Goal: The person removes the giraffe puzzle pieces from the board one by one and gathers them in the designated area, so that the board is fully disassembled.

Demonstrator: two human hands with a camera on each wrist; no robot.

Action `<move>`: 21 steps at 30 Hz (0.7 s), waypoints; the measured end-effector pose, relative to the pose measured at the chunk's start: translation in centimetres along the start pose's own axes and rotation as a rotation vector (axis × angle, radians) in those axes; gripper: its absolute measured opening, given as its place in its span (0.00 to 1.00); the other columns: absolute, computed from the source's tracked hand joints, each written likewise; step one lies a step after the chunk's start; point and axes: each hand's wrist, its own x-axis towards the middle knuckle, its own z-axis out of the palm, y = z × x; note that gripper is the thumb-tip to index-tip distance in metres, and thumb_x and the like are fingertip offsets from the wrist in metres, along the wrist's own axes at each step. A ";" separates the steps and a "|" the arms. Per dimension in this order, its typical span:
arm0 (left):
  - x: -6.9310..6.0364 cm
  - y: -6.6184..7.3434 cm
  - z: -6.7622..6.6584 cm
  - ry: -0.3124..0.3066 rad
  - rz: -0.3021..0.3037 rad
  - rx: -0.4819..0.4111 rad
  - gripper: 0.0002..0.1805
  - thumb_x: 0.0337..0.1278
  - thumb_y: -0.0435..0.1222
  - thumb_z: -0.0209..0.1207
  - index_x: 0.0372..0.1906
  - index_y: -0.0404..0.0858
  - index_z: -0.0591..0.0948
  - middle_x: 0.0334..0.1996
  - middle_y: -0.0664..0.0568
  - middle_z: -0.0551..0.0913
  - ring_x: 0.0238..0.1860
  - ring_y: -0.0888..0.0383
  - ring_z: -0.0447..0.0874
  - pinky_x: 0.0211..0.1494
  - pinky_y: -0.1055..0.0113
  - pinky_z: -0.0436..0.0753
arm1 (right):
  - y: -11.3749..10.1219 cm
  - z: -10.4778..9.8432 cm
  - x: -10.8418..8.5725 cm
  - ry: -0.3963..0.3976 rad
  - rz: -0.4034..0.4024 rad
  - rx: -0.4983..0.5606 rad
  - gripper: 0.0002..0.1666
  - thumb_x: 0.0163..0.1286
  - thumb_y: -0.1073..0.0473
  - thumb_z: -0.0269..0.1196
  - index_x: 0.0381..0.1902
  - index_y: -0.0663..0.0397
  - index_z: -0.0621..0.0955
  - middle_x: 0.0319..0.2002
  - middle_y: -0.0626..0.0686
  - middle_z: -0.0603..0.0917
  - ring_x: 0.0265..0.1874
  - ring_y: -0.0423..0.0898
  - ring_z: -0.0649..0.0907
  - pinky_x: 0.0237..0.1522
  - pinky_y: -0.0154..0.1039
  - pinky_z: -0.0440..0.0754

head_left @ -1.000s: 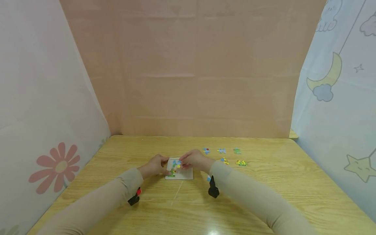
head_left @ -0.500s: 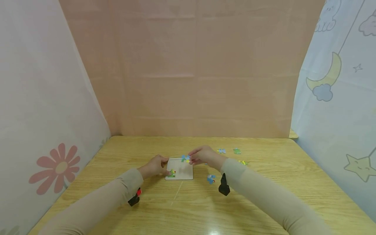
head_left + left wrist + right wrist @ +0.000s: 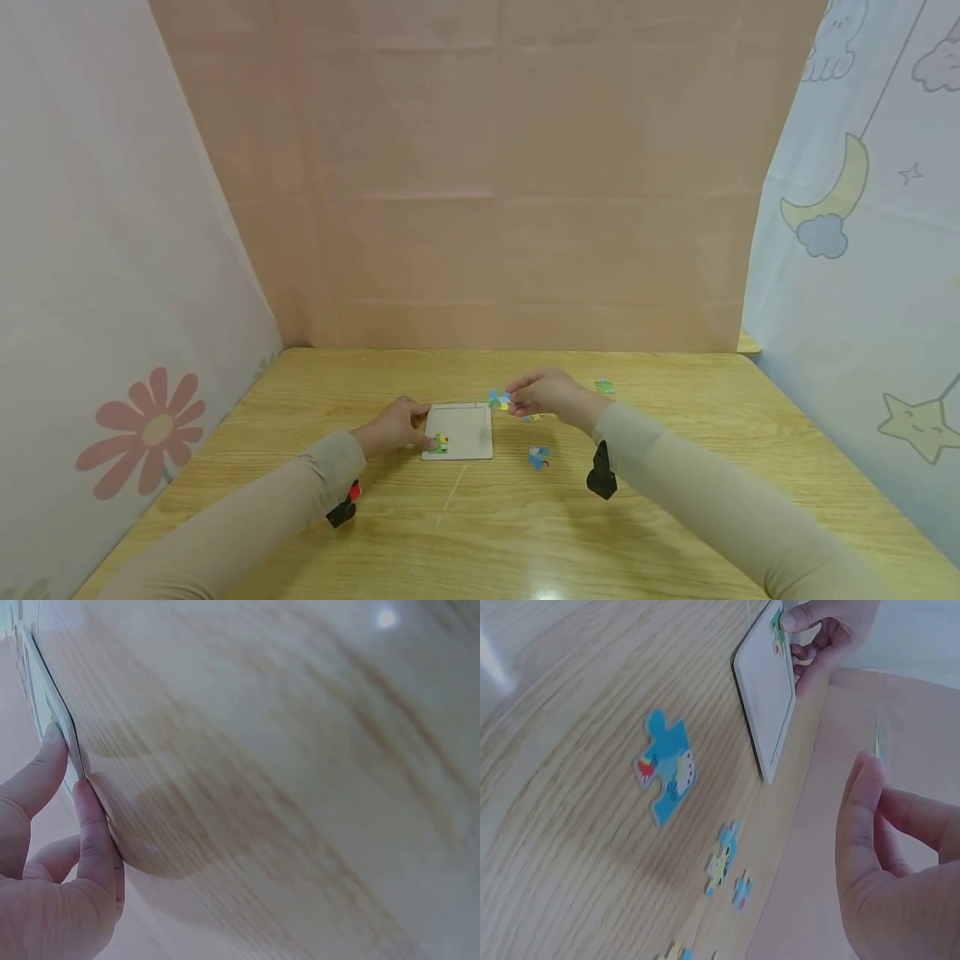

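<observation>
My left hand (image 3: 392,423) grips the left edge of a white puzzle board (image 3: 471,432), its thumb on the upper face and fingers along the side. By that thumb, in the board's near left corner, lies a green puzzle piece (image 3: 439,447) with yellow and red marks. My right hand (image 3: 553,393) pinches a blue, green and yellow puzzle piece (image 3: 498,400) above the table, just off the board's far right corner. Seen edge-on in the right wrist view, the held piece (image 3: 879,739) sticks out past thumb and fingertips.
A blue puzzle piece (image 3: 537,457) lies on the wooden table right of the board. Beyond it, partly under my right hand, is a yellow and blue piece (image 3: 721,859) beside a small blue one (image 3: 742,892). A green piece (image 3: 605,386) lies farther back right.
My right hand has lifted its puzzle piece from over the board and carried it right, past the far right corner. The board's middle is uncovered. My left hand stays at the board's edge.
</observation>
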 end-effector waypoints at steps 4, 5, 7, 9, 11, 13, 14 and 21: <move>0.2 -0.2 0.0 0.001 0.006 -0.007 0.44 0.42 0.34 0.74 0.67 0.29 0.68 0.39 0.48 0.71 0.39 0.55 0.65 0.43 0.66 0.72 | 0.2 -1.1 -0.5 -0.001 -0.002 0.014 0.15 0.68 0.71 0.58 0.52 0.73 0.78 0.37 0.60 0.87 0.32 0.45 0.88 0.45 0.39 0.86; 0.2 -0.3 0.1 0.000 0.003 -0.011 0.44 0.42 0.34 0.74 0.67 0.29 0.68 0.39 0.48 0.71 0.39 0.56 0.65 0.43 0.66 0.72 | 0.2 -1.3 -0.6 0.000 -0.002 0.018 0.15 0.68 0.72 0.58 0.52 0.74 0.78 0.37 0.60 0.86 0.32 0.45 0.88 0.45 0.39 0.86; 0.3 -0.5 0.1 -0.002 0.005 -0.010 0.44 0.42 0.34 0.74 0.67 0.29 0.68 0.40 0.49 0.71 0.39 0.56 0.66 0.43 0.67 0.72 | 0.2 -1.9 -0.9 0.003 -0.005 0.014 0.15 0.68 0.72 0.58 0.52 0.74 0.77 0.37 0.59 0.86 0.33 0.45 0.88 0.45 0.38 0.86; 0.3 -0.5 0.1 -0.003 0.011 -0.006 0.44 0.42 0.34 0.74 0.67 0.28 0.68 0.40 0.48 0.72 0.39 0.56 0.66 0.43 0.66 0.72 | 0.3 -2.4 -1.3 0.003 -0.001 -0.005 0.16 0.68 0.72 0.58 0.52 0.74 0.77 0.37 0.58 0.85 0.33 0.44 0.87 0.45 0.38 0.86; 0.3 -0.5 0.1 -0.002 0.012 -0.007 0.44 0.42 0.34 0.75 0.67 0.28 0.68 0.39 0.49 0.71 0.39 0.56 0.65 0.42 0.67 0.72 | 0.5 -3.0 -1.5 0.007 0.006 -0.018 0.16 0.68 0.72 0.58 0.52 0.75 0.77 0.36 0.56 0.84 0.32 0.43 0.87 0.45 0.38 0.86; 0.3 -0.5 0.1 -0.001 0.015 -0.008 0.44 0.42 0.34 0.75 0.67 0.28 0.68 0.38 0.48 0.70 0.38 0.55 0.65 0.41 0.66 0.71 | 0.7 -3.6 -1.7 0.014 0.021 -0.029 0.16 0.68 0.72 0.57 0.52 0.76 0.77 0.35 0.56 0.84 0.31 0.42 0.86 0.44 0.38 0.86; 0.3 -0.5 0.1 0.000 0.013 -0.012 0.44 0.42 0.34 0.75 0.67 0.28 0.68 0.37 0.48 0.70 0.38 0.55 0.65 0.40 0.66 0.70 | 0.9 -3.9 -1.8 0.017 0.027 -0.034 0.16 0.68 0.72 0.57 0.52 0.77 0.76 0.35 0.56 0.84 0.31 0.42 0.87 0.43 0.38 0.86; 0.4 -0.3 0.0 -0.011 0.003 -0.006 0.44 0.42 0.34 0.74 0.67 0.29 0.68 0.35 0.48 0.67 0.38 0.55 0.64 0.38 0.65 0.66 | 2.8 -5.9 -2.5 0.037 0.069 -0.036 0.14 0.67 0.73 0.58 0.49 0.77 0.78 0.33 0.55 0.85 0.28 0.42 0.87 0.41 0.39 0.87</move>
